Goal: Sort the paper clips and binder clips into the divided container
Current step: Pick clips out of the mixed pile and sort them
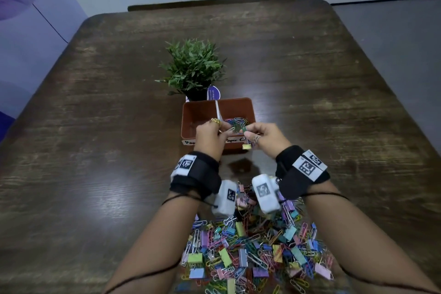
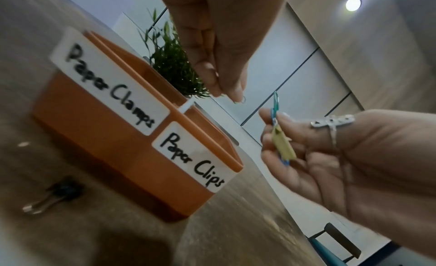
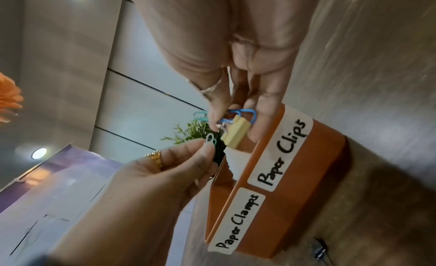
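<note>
Overhead, two hands meet above one orange container (image 1: pixel 191 112) with two compartments; the right compartment holds a heap of paper clips (image 1: pixel 237 121), too tangled to count. The left hand (image 1: pixel 210 137) and right hand (image 1: pixel 267 137) both pinch small clips, and one yellow binder clip (image 1: pixel 247 146) hangs below the right. A mixed pile (image 1: pixel 253 253) lies near the body; one potted plant (image 1: pixel 193 67) stands behind the container. From the left wrist, two labels (image 2: pixel 111 92) show, and one dark binder clip (image 2: pixel 63 190) lies on the table (image 2: pixel 247 223). From the right wrist, left fingertips (image 3: pixel 200 149) pinch one green paper clip (image 3: pixel 210 139); right fingers hold blue clips (image 3: pixel 243 113) and the yellow one.
</note>
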{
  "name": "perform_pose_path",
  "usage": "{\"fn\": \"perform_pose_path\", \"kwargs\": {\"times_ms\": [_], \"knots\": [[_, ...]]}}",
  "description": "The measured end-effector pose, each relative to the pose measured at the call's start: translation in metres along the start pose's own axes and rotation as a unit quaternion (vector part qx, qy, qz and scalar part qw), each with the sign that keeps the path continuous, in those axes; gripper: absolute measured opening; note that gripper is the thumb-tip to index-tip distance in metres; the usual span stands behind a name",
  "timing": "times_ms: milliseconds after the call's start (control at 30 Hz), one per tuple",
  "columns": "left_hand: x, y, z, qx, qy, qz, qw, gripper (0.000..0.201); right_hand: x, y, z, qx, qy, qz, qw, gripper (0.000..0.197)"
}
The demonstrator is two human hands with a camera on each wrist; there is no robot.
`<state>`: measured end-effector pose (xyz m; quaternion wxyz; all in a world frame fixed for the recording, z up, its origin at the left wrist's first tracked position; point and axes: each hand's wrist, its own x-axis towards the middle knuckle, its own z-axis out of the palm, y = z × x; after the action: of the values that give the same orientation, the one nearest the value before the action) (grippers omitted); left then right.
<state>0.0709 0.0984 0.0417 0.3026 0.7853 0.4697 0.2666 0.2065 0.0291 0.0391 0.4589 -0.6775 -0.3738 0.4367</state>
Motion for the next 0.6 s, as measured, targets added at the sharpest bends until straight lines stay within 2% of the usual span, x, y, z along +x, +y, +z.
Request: {"fn": "perform_pose_path", "kwargs": {"times_ms": [133, 267, 400, 433, 500, 600], "knots": [[0.028, 0.008, 0.020, 0.012, -0.007, 0.007, 1.000, 0.013, -0.008, 0.024, -0.007, -0.005, 0.001, 0.055, 0.998, 0.023], [0.032, -0.003, 0.035, 0.077, -0.115, 0.027, 0.990, 0.021, -0.029, 0.053, 0.001, -0.035, -0.024, 0.113, 0.993, 0.019], [0.008, -0.018, 0.033, 0.158, -0.146, 0.122, 0.969, 0.026, -0.045, 0.071, 0.008, -0.101, -0.060, 0.132, 0.984, 0.010], [0.000, -0.020, 0.029, 0.182, -0.150, 0.128, 0.963, 0.029, -0.048, 0.073, 0.009, -0.125, -0.066, 0.129, 0.981, 0.008], [-0.013, -0.025, 0.020, 0.236, -0.179, 0.122, 0.947, 0.037, -0.050, 0.076, 0.010, -0.149, -0.049, 0.129, 0.979, 0.017], [-0.025, -0.034, 0.011, 0.301, -0.217, 0.105, 0.923, 0.046, -0.051, 0.068, 0.009, -0.145, -0.038, 0.119, 0.981, 0.009]]}}
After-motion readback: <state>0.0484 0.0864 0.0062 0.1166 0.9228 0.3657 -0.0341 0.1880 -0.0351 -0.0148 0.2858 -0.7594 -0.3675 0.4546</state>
